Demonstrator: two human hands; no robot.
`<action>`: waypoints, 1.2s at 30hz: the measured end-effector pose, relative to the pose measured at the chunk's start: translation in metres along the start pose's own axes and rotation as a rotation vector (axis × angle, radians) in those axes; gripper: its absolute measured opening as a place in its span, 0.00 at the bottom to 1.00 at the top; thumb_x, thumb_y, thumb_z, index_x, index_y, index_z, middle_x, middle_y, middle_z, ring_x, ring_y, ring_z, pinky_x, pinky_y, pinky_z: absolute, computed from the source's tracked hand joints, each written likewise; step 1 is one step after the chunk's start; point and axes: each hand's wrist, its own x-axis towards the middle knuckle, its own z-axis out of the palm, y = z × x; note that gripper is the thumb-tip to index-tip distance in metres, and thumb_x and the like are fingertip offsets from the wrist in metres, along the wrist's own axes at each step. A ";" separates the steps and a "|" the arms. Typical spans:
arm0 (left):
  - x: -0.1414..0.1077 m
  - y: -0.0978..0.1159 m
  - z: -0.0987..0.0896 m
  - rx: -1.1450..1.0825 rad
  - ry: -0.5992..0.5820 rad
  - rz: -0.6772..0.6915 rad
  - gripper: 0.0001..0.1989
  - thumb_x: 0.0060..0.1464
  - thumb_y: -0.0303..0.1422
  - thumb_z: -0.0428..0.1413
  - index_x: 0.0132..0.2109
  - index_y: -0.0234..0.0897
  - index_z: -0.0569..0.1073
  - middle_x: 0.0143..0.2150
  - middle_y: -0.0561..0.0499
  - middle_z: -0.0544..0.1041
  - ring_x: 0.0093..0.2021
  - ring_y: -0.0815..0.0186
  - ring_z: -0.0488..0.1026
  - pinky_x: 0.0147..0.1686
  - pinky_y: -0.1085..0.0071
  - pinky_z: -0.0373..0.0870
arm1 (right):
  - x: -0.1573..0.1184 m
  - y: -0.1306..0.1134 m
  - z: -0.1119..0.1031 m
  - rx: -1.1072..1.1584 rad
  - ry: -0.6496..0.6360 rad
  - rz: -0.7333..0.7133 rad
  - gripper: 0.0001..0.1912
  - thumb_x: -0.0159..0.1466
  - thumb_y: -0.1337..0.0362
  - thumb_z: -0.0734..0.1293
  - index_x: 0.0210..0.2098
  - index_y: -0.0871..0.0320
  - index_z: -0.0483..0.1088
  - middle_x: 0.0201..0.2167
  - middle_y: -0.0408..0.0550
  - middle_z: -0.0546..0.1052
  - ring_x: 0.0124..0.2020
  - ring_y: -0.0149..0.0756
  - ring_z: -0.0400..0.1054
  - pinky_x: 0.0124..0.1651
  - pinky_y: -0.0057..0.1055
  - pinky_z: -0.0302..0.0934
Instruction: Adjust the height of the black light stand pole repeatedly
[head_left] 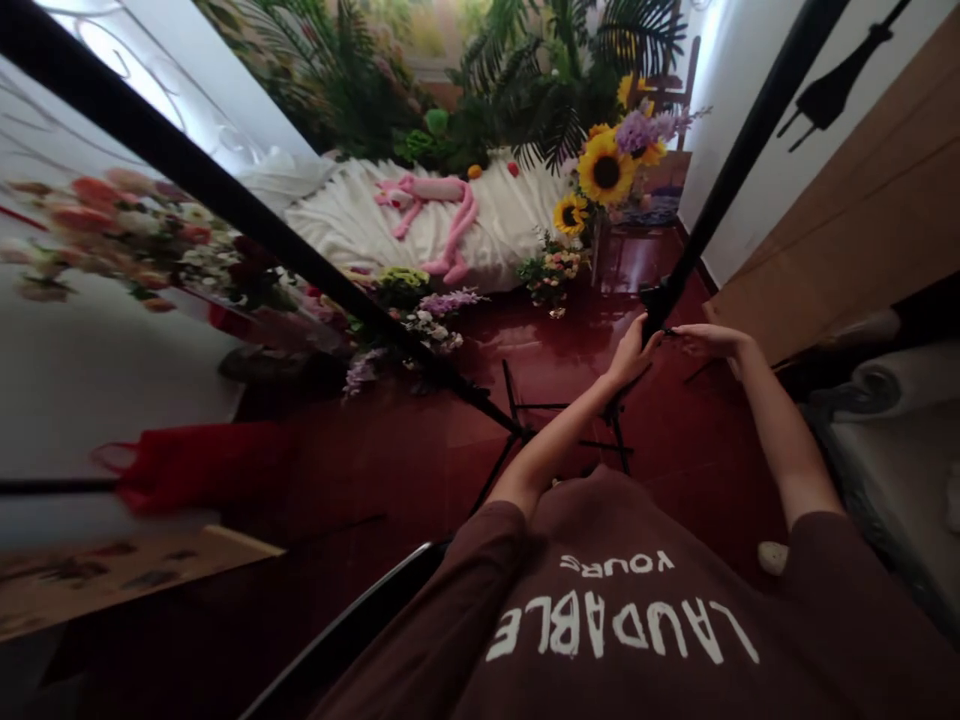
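A black tripod stand (720,190) runs from the top right down to its spread legs on the floor, its pole tilted in the view. My left hand (631,352) is closed round the pole just under a black clamp collar (657,296). From the other side my right hand (709,340) reaches in, its fingertips pinched at a small black knob (667,332) beside the pole. The fingers of both hands are partly hidden and dim. Above, a black power plug (829,95) hangs on its cable near the pole.
A second black stand (247,235) crosses the left side. Ahead, a white-draped bench (502,225) bears a pink plush toy (439,190), with sunflowers (604,170) and other flowers around. A red bag (195,460) is at left, a brown board (840,200) at right, above the dark red floor (435,450).
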 end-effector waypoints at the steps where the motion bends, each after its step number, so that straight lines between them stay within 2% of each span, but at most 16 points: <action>1: 0.004 0.000 0.002 0.026 -0.003 -0.013 0.22 0.66 0.41 0.51 0.64 0.38 0.63 0.60 0.39 0.74 0.61 0.55 0.73 0.61 0.57 0.68 | 0.005 -0.003 -0.006 -0.008 -0.112 0.107 0.05 0.62 0.66 0.67 0.32 0.59 0.76 0.28 0.51 0.78 0.26 0.34 0.68 0.30 0.31 0.63; 3: 0.009 0.000 0.001 0.082 -0.011 -0.031 0.19 0.66 0.40 0.51 0.60 0.38 0.66 0.56 0.39 0.76 0.56 0.54 0.76 0.57 0.58 0.71 | 0.012 -0.008 -0.018 -0.047 -0.277 0.229 0.03 0.60 0.67 0.69 0.32 0.59 0.75 0.27 0.48 0.77 0.25 0.31 0.67 0.29 0.28 0.61; 4: 0.010 0.000 0.001 0.107 -0.015 -0.036 0.17 0.66 0.40 0.51 0.58 0.38 0.68 0.54 0.39 0.77 0.54 0.54 0.77 0.55 0.58 0.72 | 0.014 -0.010 -0.021 -0.076 -0.290 0.209 0.02 0.59 0.67 0.70 0.31 0.59 0.75 0.25 0.45 0.75 0.24 0.30 0.65 0.28 0.27 0.60; 6: 0.011 0.000 -0.001 0.139 -0.018 -0.037 0.16 0.66 0.39 0.52 0.55 0.38 0.70 0.51 0.40 0.78 0.51 0.54 0.78 0.53 0.59 0.73 | 0.014 -0.009 -0.022 -0.164 -0.254 0.091 0.06 0.56 0.66 0.73 0.31 0.58 0.72 0.23 0.42 0.73 0.23 0.28 0.64 0.28 0.26 0.58; 9: 0.010 0.000 0.000 0.150 -0.004 -0.033 0.16 0.66 0.40 0.52 0.56 0.39 0.70 0.51 0.41 0.78 0.49 0.56 0.78 0.51 0.61 0.74 | 0.005 0.000 -0.007 -0.354 -0.023 -0.163 0.10 0.54 0.66 0.75 0.29 0.57 0.69 0.26 0.43 0.75 0.28 0.30 0.66 0.33 0.27 0.60; 11: 0.009 0.000 0.002 0.156 0.015 -0.035 0.16 0.66 0.40 0.52 0.57 0.40 0.70 0.52 0.42 0.78 0.48 0.56 0.78 0.51 0.62 0.74 | -0.004 0.011 0.011 -0.505 0.197 -0.280 0.07 0.59 0.66 0.72 0.30 0.57 0.69 0.33 0.47 0.77 0.34 0.35 0.70 0.38 0.29 0.63; 13: 0.009 0.001 0.003 0.167 0.024 -0.046 0.17 0.66 0.40 0.52 0.57 0.40 0.69 0.52 0.41 0.78 0.48 0.56 0.78 0.50 0.62 0.74 | -0.012 0.023 0.029 -0.612 0.389 -0.327 0.02 0.64 0.66 0.67 0.34 0.56 0.72 0.39 0.51 0.78 0.41 0.40 0.73 0.42 0.33 0.66; 16: 0.009 0.001 0.005 0.187 0.019 -0.049 0.17 0.67 0.40 0.51 0.58 0.38 0.69 0.53 0.40 0.77 0.49 0.55 0.78 0.50 0.61 0.74 | -0.022 0.040 0.051 -0.607 0.512 -0.382 0.10 0.69 0.62 0.62 0.46 0.55 0.73 0.49 0.54 0.79 0.50 0.44 0.74 0.50 0.37 0.68; 20: 0.012 -0.003 0.006 0.221 0.087 0.030 0.17 0.66 0.40 0.51 0.58 0.37 0.68 0.58 0.37 0.74 0.56 0.55 0.75 0.53 0.62 0.73 | -0.028 0.052 0.060 -0.503 0.505 -0.484 0.20 0.73 0.55 0.57 0.59 0.52 0.68 0.63 0.52 0.72 0.59 0.42 0.71 0.60 0.40 0.67; 25: 0.029 -0.003 0.009 0.231 0.145 0.137 0.18 0.67 0.44 0.50 0.56 0.38 0.69 0.50 0.40 0.78 0.52 0.59 0.77 0.54 0.62 0.73 | -0.029 0.054 0.050 -0.490 0.432 -0.520 0.25 0.74 0.51 0.52 0.62 0.51 0.68 0.65 0.48 0.70 0.66 0.39 0.65 0.68 0.41 0.61; 28: 0.050 0.014 0.008 0.204 0.219 0.207 0.22 0.67 0.47 0.48 0.59 0.40 0.67 0.51 0.40 0.78 0.50 0.60 0.78 0.51 0.64 0.75 | -0.030 0.053 0.046 -0.452 0.411 -0.531 0.24 0.74 0.52 0.53 0.62 0.51 0.68 0.64 0.47 0.71 0.66 0.40 0.65 0.69 0.43 0.60; 32: 0.079 0.050 0.001 0.156 0.256 0.305 0.24 0.68 0.49 0.44 0.62 0.40 0.64 0.52 0.41 0.78 0.50 0.61 0.79 0.51 0.64 0.76 | -0.030 0.053 0.047 -0.369 0.413 -0.534 0.23 0.73 0.54 0.55 0.61 0.50 0.70 0.62 0.47 0.73 0.64 0.42 0.67 0.68 0.45 0.61; 36: 0.094 0.071 -0.005 0.143 0.271 0.348 0.24 0.70 0.48 0.41 0.63 0.38 0.61 0.53 0.41 0.77 0.48 0.63 0.80 0.50 0.65 0.76 | -0.029 0.055 0.049 -0.262 0.407 -0.528 0.21 0.72 0.54 0.58 0.58 0.52 0.71 0.58 0.51 0.75 0.57 0.42 0.72 0.60 0.43 0.68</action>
